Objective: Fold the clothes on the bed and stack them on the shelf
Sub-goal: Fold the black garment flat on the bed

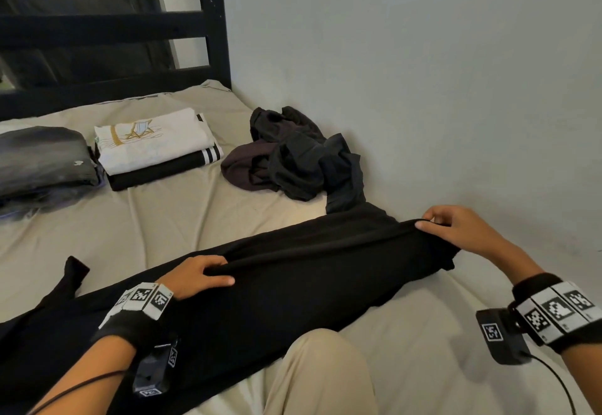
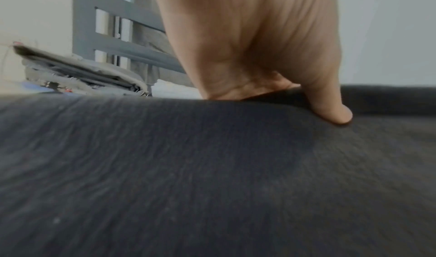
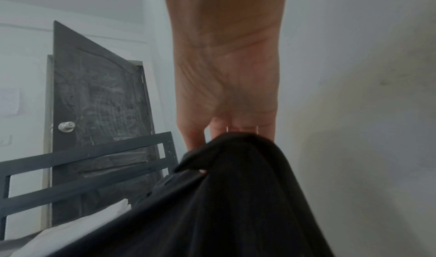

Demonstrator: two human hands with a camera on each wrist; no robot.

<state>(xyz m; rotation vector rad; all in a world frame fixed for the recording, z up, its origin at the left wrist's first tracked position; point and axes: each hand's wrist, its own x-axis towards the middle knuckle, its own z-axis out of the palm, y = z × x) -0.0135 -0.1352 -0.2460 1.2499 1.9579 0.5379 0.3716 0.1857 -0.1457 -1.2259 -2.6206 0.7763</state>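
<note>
A long black garment [image 1: 293,278] lies stretched across the beige bed [image 1: 163,219] in front of me. My left hand [image 1: 202,276] grips a raised fold of it near the middle, thumb on top; the left wrist view shows that left hand [image 2: 259,65] pressed on the black garment [image 2: 212,167]. My right hand [image 1: 456,229] pinches the same fold's far end near the wall. In the right wrist view the right hand [image 3: 226,93] holds the black garment [image 3: 224,195] lifted. A crumpled pile of dark clothes [image 1: 293,160] lies beyond.
A folded stack with a white printed shirt [image 1: 153,141] on top sits at the back. Beside it, at the left edge, is a folded grey pile [image 1: 42,160]. A black bed frame [image 1: 107,33] closes the far end, the wall [image 1: 423,72] runs on the right. My knee [image 1: 322,375] rests at the front.
</note>
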